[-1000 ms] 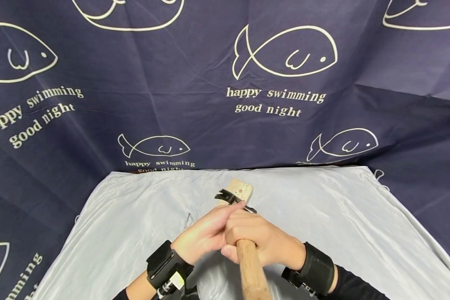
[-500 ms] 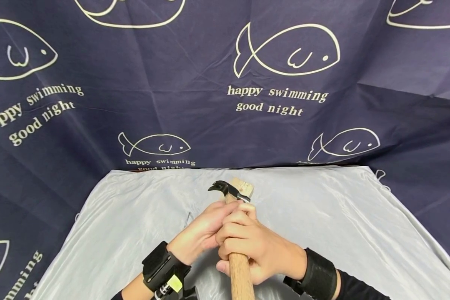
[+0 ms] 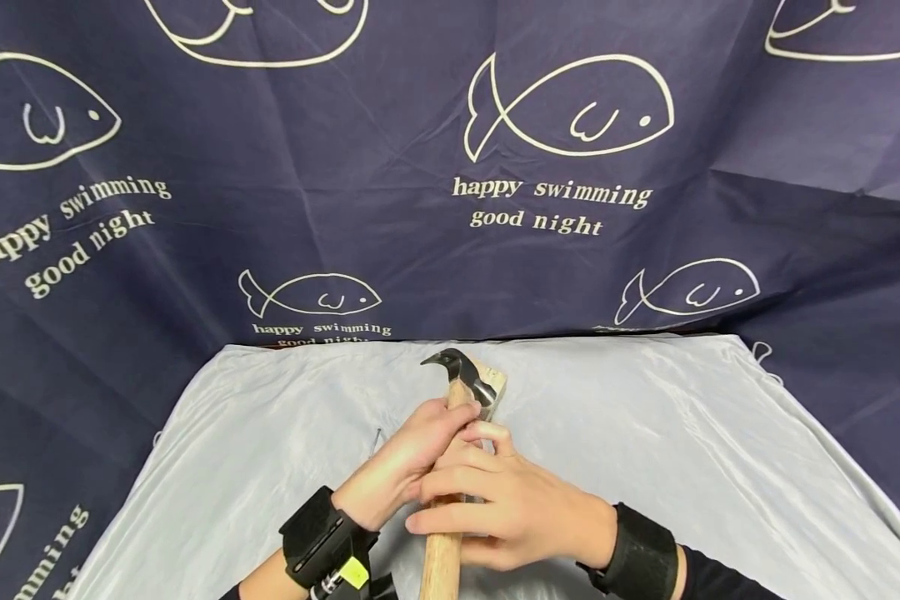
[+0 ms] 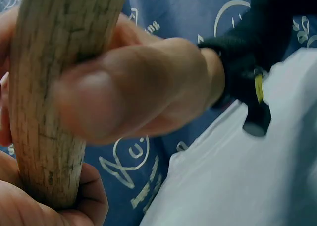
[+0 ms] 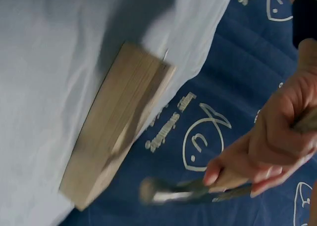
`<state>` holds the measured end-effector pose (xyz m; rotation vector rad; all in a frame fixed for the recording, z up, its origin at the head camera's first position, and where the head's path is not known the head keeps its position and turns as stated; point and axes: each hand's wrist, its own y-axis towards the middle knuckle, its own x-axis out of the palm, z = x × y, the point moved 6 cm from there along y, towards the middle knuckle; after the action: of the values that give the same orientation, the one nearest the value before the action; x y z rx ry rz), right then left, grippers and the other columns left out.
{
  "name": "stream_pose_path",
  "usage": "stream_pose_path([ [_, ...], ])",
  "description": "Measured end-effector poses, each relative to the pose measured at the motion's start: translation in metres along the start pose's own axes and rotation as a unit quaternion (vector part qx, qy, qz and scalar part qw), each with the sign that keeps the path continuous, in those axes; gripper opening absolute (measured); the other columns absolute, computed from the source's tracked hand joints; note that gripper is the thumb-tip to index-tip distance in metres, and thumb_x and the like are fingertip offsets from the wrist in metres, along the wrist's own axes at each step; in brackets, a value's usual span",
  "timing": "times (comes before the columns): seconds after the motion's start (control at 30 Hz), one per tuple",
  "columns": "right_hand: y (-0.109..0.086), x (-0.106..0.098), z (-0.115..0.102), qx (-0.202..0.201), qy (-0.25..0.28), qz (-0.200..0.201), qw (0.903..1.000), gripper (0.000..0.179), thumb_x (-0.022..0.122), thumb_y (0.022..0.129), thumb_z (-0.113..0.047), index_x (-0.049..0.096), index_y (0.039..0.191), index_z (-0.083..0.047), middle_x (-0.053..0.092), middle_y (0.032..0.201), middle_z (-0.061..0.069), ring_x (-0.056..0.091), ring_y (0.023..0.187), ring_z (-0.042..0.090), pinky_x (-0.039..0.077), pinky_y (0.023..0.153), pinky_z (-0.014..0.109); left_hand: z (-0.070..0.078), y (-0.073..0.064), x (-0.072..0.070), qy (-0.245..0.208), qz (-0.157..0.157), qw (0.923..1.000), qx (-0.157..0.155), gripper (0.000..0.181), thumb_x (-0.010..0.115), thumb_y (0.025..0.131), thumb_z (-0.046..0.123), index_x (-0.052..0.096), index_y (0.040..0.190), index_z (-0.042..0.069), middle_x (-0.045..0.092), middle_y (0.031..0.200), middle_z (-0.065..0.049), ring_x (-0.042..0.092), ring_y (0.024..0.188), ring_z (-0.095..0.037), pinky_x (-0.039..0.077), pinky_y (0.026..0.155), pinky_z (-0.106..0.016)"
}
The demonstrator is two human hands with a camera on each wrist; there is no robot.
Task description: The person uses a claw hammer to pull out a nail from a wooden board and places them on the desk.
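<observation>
A claw hammer [image 3: 459, 368] with a black head and wooden handle slants above the block, claw to the left. My left hand [image 3: 405, 450] grips the handle just below the head, its thumb lying along the wood. Farther back, my right hand [image 3: 521, 510] holds the handle, fingers across its top. In the left wrist view the right thumb [image 4: 99, 99] crosses the handle [image 4: 54, 52] from the other side, blurred. Partly hidden behind the hammer lies a wooden block [image 3: 493, 382]; the right wrist view shows the block [image 5: 114, 129] whole, apart from the hammer.
A thin nail [image 3: 377, 439] lies on the pale cloth-covered table [image 3: 645, 467], left of my left forearm. A dark blue curtain [image 3: 420, 208] with fish prints hangs behind the table's far edge. Black straps [image 3: 641, 550] circle both wrists.
The hammer head has risen and shifted away from me, and the handle's end has swung left. My right hand's fingers have loosened and straightened somewhat. The left hand still grips near the head.
</observation>
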<state>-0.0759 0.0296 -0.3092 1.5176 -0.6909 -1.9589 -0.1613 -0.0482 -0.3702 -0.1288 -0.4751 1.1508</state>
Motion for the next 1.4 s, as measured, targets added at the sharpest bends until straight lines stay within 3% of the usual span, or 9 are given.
stream_pose_path([
  [0.17,-0.01,-0.008,0.004,0.013,-0.026,-0.005,0.9996,0.044,0.069,0.081,-0.032,0.065,0.122,-0.019,0.064,0.12,0.004,0.054,0.116,0.017,0.035,0.094,0.048,0.014,-0.002,-0.01,-0.01,0.012,0.9991,0.039,0.016,0.05,0.093,0.017,0.042,0.091,0.004,0.046,0.062,0.002,0.046,0.047,-0.005,0.041,0.04,-0.017],
  [0.43,-0.031,-0.017,0.016,0.062,-0.025,0.007,0.9977,0.04,0.066,0.083,-0.021,0.064,0.122,-0.015,0.061,0.124,0.008,0.054,0.117,0.021,0.036,0.088,0.049,0.032,-0.006,-0.037,0.067,0.061,0.9933,0.072,0.014,0.045,0.095,0.013,0.037,0.099,0.003,0.04,0.066,-0.002,0.041,0.046,-0.01,0.041,0.042,-0.021],
  [0.57,-0.039,-0.018,0.02,0.083,-0.024,0.0,0.9963,0.045,0.069,0.082,-0.028,0.063,0.124,-0.014,0.06,0.125,0.009,0.053,0.119,0.021,0.036,0.089,0.048,0.034,-0.008,-0.052,0.122,0.099,0.985,0.071,0.017,0.045,0.095,0.013,0.037,0.104,0.001,0.041,0.067,-0.002,0.041,0.044,-0.01,0.041,0.04,-0.022],
  [0.77,-0.047,-0.022,0.026,0.12,0.006,-0.004,0.9928,0.071,0.072,0.071,-0.045,0.056,0.129,-0.006,0.055,0.13,0.016,0.049,0.12,0.023,0.033,0.092,0.045,0.036,-0.012,-0.072,0.182,0.142,0.9702,0.073,0.03,0.045,0.096,0.016,0.035,0.12,0.0,0.04,0.063,-0.002,0.041,0.043,-0.012,0.04,0.04,-0.023],
  [0.97,-0.053,-0.027,0.034,0.161,0.006,-0.002,0.987,0.071,0.071,0.071,-0.045,0.057,0.127,-0.004,0.053,0.132,0.016,0.05,0.114,0.022,0.031,0.09,0.042,0.03,-0.01,-0.094,0.208,0.173,0.9595,0.078,0.038,0.045,0.097,0.02,0.032,0.128,0.003,0.04,0.054,-0.002,0.041,0.042,-0.013,0.04,0.039,-0.024],
  [1.07,-0.057,-0.028,0.037,0.172,0.003,-0.003,0.9851,0.072,0.071,0.071,-0.045,0.056,0.128,-0.004,0.052,0.134,0.016,0.049,0.117,0.021,0.031,0.09,0.042,0.025,-0.009,-0.102,0.213,0.169,0.9592,0.077,0.041,0.046,0.097,0.022,0.03,0.129,0.003,0.041,0.054,-0.003,0.042,0.043,-0.014,0.041,0.042,-0.025],
  [1.17,-0.062,-0.027,0.038,0.18,0.003,-0.008,0.9836,0.073,0.07,0.073,-0.045,0.054,0.131,-0.004,0.05,0.135,0.018,0.047,0.119,0.022,0.03,0.09,0.043,0.02,-0.007,-0.106,0.225,0.142,0.9603,0.083,0.043,0.047,0.097,0.024,0.028,0.13,0.003,0.042,0.055,-0.004,0.043,0.044,-0.014,0.042,0.044,-0.026],
  [1.4,-0.073,-0.027,0.04,0.214,0.012,-0.009,0.9766,0.082,0.065,0.077,-0.047,0.039,0.136,0.004,0.044,0.139,0.023,0.042,0.119,0.028,0.029,0.095,0.041,0.011,-0.002,-0.12,0.241,0.095,0.9604,0.104,0.051,0.048,0.097,0.025,0.02,0.135,0.006,0.038,0.062,-0.003,0.035,0.049,-0.012,0.033,0.047,-0.022],
])
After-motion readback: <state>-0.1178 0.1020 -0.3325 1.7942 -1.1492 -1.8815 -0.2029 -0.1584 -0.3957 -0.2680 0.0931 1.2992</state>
